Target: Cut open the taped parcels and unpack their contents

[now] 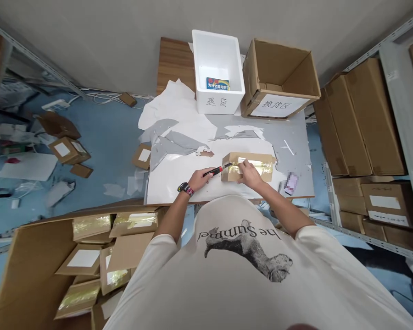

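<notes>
Brown cardboard box (266, 170) with shiny tape lies on the table (175, 62), under the right hand (250, 175); its fingers are bent, but whether they pinch, I cannot tell. The left hand (198, 180) is closed around a cutter (212, 172), blade at the box's left end. Behind, 1 white bin (218, 110) reads "退货" and 1 carton (284, 57) "换货区". 1 thing (291, 183) beside is pixelated, unreadable.

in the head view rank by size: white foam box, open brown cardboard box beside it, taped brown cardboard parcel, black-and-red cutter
1. Open brown cardboard box
2. White foam box
3. Taped brown cardboard parcel
4. Black-and-red cutter
</notes>
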Tool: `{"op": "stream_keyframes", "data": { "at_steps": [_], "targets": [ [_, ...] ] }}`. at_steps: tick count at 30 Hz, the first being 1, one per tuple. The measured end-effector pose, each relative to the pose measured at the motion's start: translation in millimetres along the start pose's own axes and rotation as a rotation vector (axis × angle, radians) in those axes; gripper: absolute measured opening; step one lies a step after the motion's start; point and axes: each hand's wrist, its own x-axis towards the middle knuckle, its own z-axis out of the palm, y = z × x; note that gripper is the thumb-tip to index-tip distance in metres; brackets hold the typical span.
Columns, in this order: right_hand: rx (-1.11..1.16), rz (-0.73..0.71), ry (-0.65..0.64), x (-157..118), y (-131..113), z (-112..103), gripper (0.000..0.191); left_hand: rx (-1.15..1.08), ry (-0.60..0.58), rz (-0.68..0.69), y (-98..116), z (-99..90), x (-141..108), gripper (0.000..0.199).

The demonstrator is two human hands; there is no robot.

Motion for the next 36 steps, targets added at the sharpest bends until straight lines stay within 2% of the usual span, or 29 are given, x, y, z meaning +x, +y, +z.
{"op": "stream_keyframes", "data": {
  "at_steps": [5, 8, 15, 22, 27, 32, 36],
  "targets": [
    [-0.002, 0.015, -0.036, 0.4, -5.3, -4.0, 0.068, 0.011, -0.085, 0.03, -11.5, -13.9, 12.3, 0.067],
    [0.007, 0.017, -0.042, 3.8, -7.2, -7.2, 0.065, -0.01, -0.12, 0.025, -14.3, -19.6, 16.2, 0.069],
    [0.028, 0.046, -0.038, 4.9, -5.0, -6.3, 0.063, -0.087, -0.208, -0.012, -12.6, -14.0, 12.1, 0.074],
    [0.074, 0.056, -0.004, 8.5, 4.3, -3.0, 0.047, 0.041, -0.193, 0.045, 5.5, -9.1, 15.2, 0.059],
    [0.11, 0.07, 0.011, 13.3, 4.6, -5.4, 0.032, 0.01, -0.243, 0.008, 12.2, -12.4, 14.5, 0.056],
    [0.148, 0.096, 0.047, 7.3, -0.3, -4.3, 0.03, -0.02, -0.211, 0.021, 8.1, -5.9, 5.4, 0.056],
    [0.188, 0.069, 0.069, 7.8, 3.9, -6.1, 0.032, 0.014, -0.2, -0.001, 18.3, -5.4, 12.1, 0.051]
  ]
}}
